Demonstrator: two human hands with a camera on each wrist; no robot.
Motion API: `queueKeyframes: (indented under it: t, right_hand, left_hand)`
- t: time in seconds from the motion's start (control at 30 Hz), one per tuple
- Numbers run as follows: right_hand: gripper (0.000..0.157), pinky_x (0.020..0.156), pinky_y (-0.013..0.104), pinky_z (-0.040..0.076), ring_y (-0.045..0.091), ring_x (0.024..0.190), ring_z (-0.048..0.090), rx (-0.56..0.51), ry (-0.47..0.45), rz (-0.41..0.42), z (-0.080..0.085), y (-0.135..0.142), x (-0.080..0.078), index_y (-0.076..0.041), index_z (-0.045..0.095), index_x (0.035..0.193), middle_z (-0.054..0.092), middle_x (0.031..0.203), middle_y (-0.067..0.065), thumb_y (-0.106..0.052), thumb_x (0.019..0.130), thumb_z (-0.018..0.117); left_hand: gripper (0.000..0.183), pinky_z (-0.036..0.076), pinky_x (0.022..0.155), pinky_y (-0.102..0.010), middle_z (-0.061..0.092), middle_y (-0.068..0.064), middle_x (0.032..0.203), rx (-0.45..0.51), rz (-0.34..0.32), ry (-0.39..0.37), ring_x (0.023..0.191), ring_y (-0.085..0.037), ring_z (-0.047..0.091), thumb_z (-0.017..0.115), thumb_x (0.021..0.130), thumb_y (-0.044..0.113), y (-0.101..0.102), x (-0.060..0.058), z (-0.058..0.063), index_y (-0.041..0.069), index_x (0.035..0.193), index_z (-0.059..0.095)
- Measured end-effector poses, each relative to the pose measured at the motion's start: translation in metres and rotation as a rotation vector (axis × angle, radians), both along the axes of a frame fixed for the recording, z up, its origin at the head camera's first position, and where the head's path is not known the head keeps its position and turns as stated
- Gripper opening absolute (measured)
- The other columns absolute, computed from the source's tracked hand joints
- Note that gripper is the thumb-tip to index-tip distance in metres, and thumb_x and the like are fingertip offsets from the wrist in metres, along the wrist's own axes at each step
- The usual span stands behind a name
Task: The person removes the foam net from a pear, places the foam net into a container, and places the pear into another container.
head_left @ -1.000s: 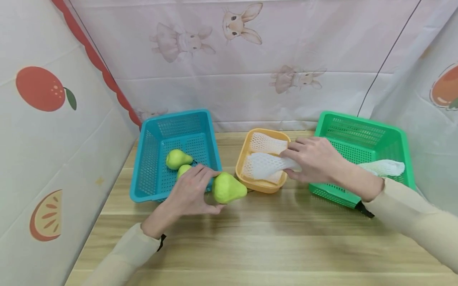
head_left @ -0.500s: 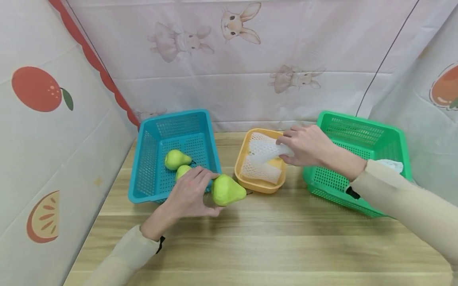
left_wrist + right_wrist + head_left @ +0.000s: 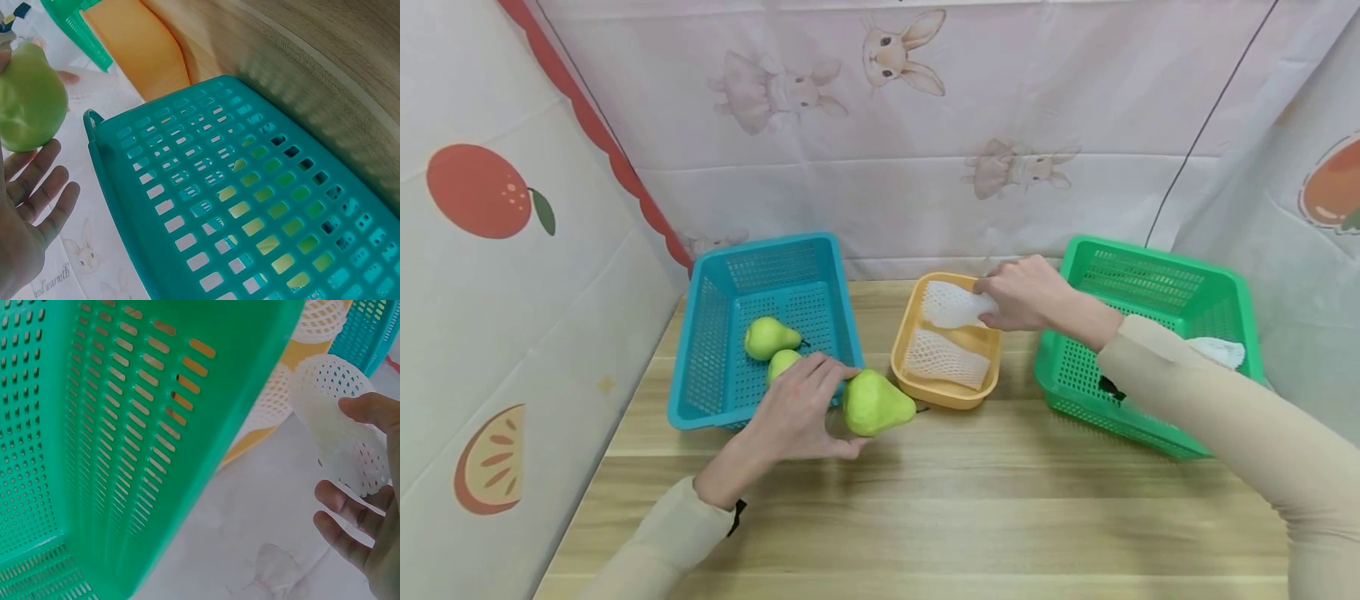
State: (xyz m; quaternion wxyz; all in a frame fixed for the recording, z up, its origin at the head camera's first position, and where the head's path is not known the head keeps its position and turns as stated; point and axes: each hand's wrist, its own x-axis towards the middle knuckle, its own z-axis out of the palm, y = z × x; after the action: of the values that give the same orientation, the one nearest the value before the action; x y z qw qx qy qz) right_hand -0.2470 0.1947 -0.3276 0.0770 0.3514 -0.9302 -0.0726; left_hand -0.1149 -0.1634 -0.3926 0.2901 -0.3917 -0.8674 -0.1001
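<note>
My left hand (image 3: 797,408) grips a green pear (image 3: 874,402) at the front right corner of the blue basket (image 3: 688,333), its stem pointing right. Two more pears lie in that basket: one pear (image 3: 769,337) in full sight, the other partly behind my fingers. Over the small yellow basket (image 3: 904,333) my right hand (image 3: 1026,292) pinches a white foam fruit net (image 3: 334,431) between thumb and fingers. Below it in the yellow basket, another foam net (image 3: 946,358) lies flat at the front, and the right wrist view shows a further net (image 3: 269,400) behind the held one.
A green basket (image 3: 1251,325) stands at the right with a white foam net (image 3: 1221,350) inside, and my right forearm crosses above its front. Printed cloth walls (image 3: 880,200) close off the back and both sides of the wooden table (image 3: 985,517).
My right hand has moved back and slightly left with the foam net, from the middle of the yellow basket to its rear. The left hand and its pear have stayed nearly still.
</note>
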Motion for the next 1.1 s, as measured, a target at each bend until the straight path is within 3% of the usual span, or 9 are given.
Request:
queueKeyframes:
  t: [0.2,0.37,0.63,0.83,1.1]
  right_hand:
    - [0.045,0.058,0.043,0.056,0.025,0.070,0.066,0.089,-0.075,-0.016,-0.011,-0.011,-0.017,-0.015,0.078,0.123,0.081,0.104,0.011,-0.043,0.087,0.080]
    - [0.047,0.056,0.041,0.054,0.021,0.066,0.061,0.130,-0.113,-0.031,-0.015,-0.020,-0.023,-0.017,0.076,0.126,0.081,0.107,0.011,-0.045,0.088,0.078]
    - [0.046,0.057,0.040,0.055,0.020,0.067,0.062,0.065,-0.144,-0.026,-0.015,-0.024,-0.022,-0.018,0.075,0.127,0.081,0.109,0.012,-0.045,0.089,0.077]
    - [0.044,0.058,0.041,0.055,0.022,0.069,0.065,0.006,-0.139,-0.023,-0.007,-0.023,-0.020,-0.021,0.076,0.125,0.081,0.097,0.009,-0.046,0.089,0.076]
    - [0.042,0.049,0.033,0.045,0.018,0.062,0.057,-0.029,-0.174,-0.006,-0.016,-0.025,-0.021,-0.021,0.076,0.122,0.075,0.081,0.005,-0.047,0.089,0.077]
  left_hand:
    - [0.087,0.061,0.082,-0.033,0.075,-0.004,0.099,-0.001,0.002,-0.001,0.093,-0.020,0.066,0.095,0.048,0.061,0.000,0.000,-0.001,0.008,0.113,0.070]
    - [0.087,0.061,0.082,-0.034,0.074,-0.004,0.099,0.005,-0.001,-0.001,0.092,-0.020,0.066,0.095,0.048,0.061,0.000,0.000,-0.001,0.008,0.113,0.070]
    - [0.087,0.060,0.081,-0.033,0.074,-0.003,0.098,0.011,-0.005,0.004,0.092,-0.020,0.065,0.095,0.047,0.061,0.000,-0.001,-0.001,0.008,0.112,0.070]
    - [0.088,0.060,0.082,-0.033,0.074,-0.004,0.099,0.010,-0.004,0.003,0.092,-0.020,0.066,0.094,0.048,0.062,-0.001,-0.001,-0.001,0.008,0.113,0.070]
    - [0.088,0.061,0.081,-0.034,0.074,-0.004,0.099,0.018,-0.007,-0.002,0.092,-0.020,0.066,0.095,0.048,0.061,-0.002,-0.001,-0.002,0.008,0.113,0.070]
